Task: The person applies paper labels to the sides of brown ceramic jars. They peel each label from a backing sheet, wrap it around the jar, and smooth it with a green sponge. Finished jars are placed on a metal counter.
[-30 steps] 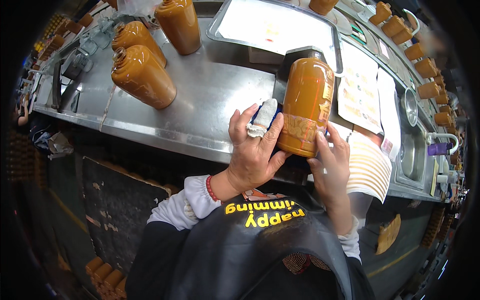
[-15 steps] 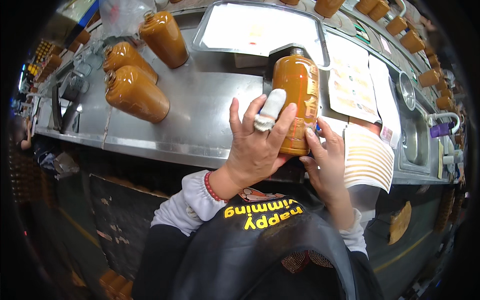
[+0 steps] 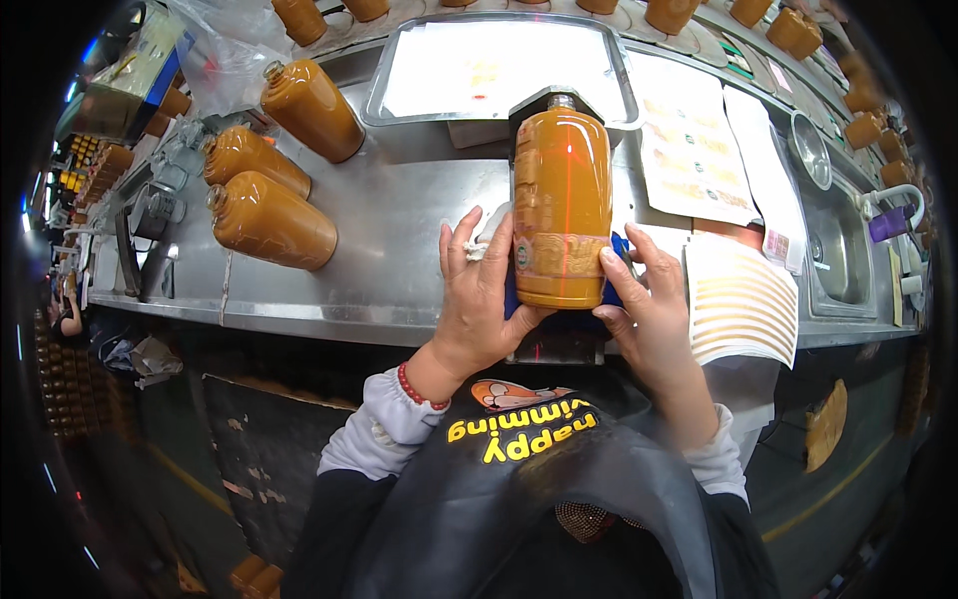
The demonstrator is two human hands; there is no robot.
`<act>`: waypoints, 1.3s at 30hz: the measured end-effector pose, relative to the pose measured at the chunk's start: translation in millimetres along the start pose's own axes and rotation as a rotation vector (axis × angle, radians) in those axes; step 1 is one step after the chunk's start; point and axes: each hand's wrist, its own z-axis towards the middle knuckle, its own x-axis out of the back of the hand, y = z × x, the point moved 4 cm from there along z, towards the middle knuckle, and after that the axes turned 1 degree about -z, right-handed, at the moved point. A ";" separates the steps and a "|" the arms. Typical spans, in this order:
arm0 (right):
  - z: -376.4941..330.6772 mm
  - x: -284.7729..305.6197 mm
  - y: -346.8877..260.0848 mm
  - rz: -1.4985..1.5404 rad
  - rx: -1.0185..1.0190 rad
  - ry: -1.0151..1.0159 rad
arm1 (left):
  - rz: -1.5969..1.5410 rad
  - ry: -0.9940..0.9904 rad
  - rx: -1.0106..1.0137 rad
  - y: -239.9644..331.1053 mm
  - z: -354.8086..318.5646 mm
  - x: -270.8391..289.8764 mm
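- From my remote seat I see the amber bottle (image 3: 562, 215) at the middle of the head view, directly in front of the wearer, its neck pointing away and its base toward the apron (image 3: 599, 479).
- It rests against a dark holder (image 3: 547, 98), whose angled upper edge shows around the neck; a red line of light runs down the bottle's side.
- I have the left hand (image 3: 472, 304) against the bottle's left side, forefinger along the wall and thumb by the base, the other fingers spread outward.
- I have the right hand (image 3: 654, 309) on the lower right side, forefinger tip and thumb touching near the base.
- Together the two hands clamp the bottle between them; I cannot tell how hard they press.
- A whitish finger cover (image 3: 479, 245) shows behind the left fingers, and a red bead bracelet (image 3: 421, 387) circles that wrist.
- Off to my left, three more amber bottles (image 3: 274, 220) stand on the steel counter (image 3: 409, 215).
- Beyond the holder I see a metal-rimmed tray (image 3: 559, 60) with a bright white surface.
- To my right lie a printed sheet (image 3: 691, 130) and a striped sheet (image 3: 743, 304), the latter near the right hand; a sink (image 3: 846, 250) is farther right.
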 end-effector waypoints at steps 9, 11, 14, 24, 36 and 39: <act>-9.1 10.5 18.5 -0.031 -0.051 0.003 | 0.027 0.086 -0.035 10.7 2.2 2.0; -3.4 17.3 16.9 -0.047 -0.009 0.125 | -0.012 0.131 -0.046 15.1 4.3 2.8; 15.2 23.0 1.5 0.079 -0.050 0.239 | 0.012 0.118 -0.073 25.6 10.5 8.2; 13.8 -7.5 18.6 0.588 -0.557 0.229 | -0.014 0.105 -0.102 19.3 8.0 -0.3; -14.1 -8.3 32.7 0.945 -0.745 0.269 | 0.300 0.067 -0.446 41.1 26.0 12.9; -14.3 -4.1 36.0 0.842 -0.730 0.275 | 0.383 0.022 -0.559 49.7 36.5 10.4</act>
